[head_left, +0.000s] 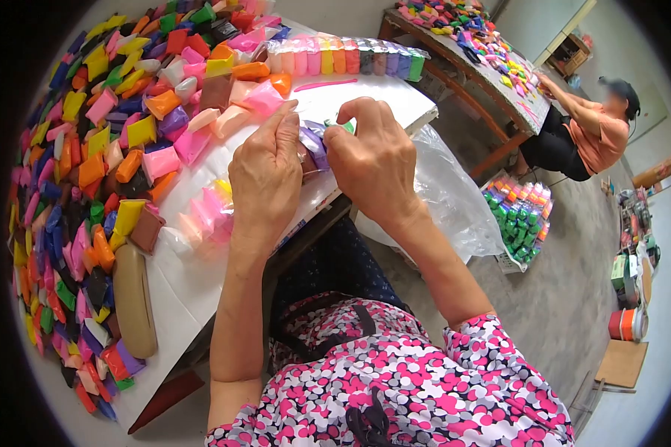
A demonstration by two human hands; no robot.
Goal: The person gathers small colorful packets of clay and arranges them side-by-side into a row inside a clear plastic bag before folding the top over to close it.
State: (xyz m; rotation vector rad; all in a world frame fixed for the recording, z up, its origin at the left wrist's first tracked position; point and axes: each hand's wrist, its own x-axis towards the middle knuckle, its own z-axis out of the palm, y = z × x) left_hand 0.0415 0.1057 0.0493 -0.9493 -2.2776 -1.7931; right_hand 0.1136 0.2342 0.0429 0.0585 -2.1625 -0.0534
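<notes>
My left hand (267, 175) is closed around a clear plastic sleeve of small coloured packets, its forefinger pointing along the top. Pink and yellow packets (215, 208) show on its left side. Between my hands, brown and purple packets (314, 145) are visible in the sleeve. My right hand (373, 160) is curled in a pinch at the sleeve's right end, where a bit of green shows at the fingertips. Its fingers partly hide what they grip. Beyond my hands lies a filled sleeve of packets (343, 58) in a row of colours, with a thin pink strip (326, 84) nearer me.
Loose coloured packets (89, 171) are heaped on the left of the white tabletop (179, 298), beside a long tan object (133, 298). A clear plastic bag (451, 197) hangs right of the table. A crate of packets (518, 223) stands on the floor. Another person (596, 127) sits at a second table (484, 71).
</notes>
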